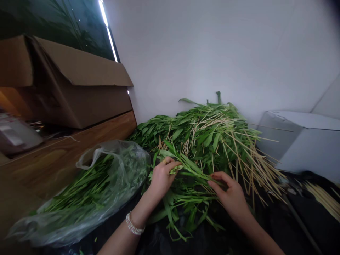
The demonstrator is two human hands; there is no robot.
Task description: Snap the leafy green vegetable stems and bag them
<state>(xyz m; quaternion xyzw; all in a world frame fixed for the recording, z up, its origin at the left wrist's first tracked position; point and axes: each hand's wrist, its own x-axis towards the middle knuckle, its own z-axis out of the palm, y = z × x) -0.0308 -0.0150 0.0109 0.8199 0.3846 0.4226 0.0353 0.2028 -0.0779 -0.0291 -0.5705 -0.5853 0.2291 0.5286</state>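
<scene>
My left hand (162, 177) is closed in a pinch around the thick end of a leafy green stalk (186, 166) in front of me. My right hand (228, 193) has its fingers closed on the same stalk further along, near a thin wooden skewer. Both hands are over loose green stalks (183, 209) lying on a dark surface. Behind them rises a big heap of greens threaded on wooden skewers (212, 138). A beaded bracelet (134, 226) is on my left wrist.
A clear plastic bag full of green stalks (92, 191) lies at the left. A wooden ledge (69, 148) carries an open cardboard box (71, 85). A white box (302, 138) stands at the right, with bare skewers (324, 198) beside it. A white wall is behind.
</scene>
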